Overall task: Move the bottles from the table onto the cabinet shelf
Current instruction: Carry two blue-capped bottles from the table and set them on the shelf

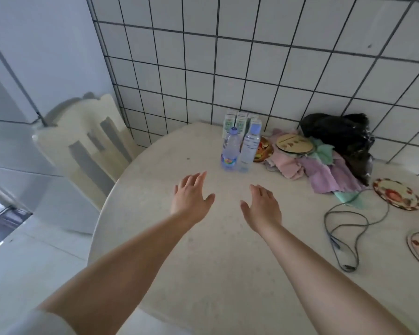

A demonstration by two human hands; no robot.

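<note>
Two clear bottles stand upright, side by side and touching or nearly so, near the far edge of the round table (203, 250): the left bottle (230, 149) with a blue cap and a coloured label, the right bottle (249, 147) taller and slimmer. Both hands hover over the bare tabletop short of them, the left hand (191, 198) and the right hand (261, 207) with fingers straight and loosely spread, palms down, holding nothing. Just behind the bottles, small cartons (240, 120) stand against the tiled wall (252, 56). To the right lie a heap of pastel cloths (324, 168), a round lid (295, 143) on top of them, and a black bag (339, 134) behind. A grey cable (348, 228) loops near two patterned plates (396, 194). A pale chair (87, 146) stands at the table's left. No cabinet shelf can be made out.
</note>
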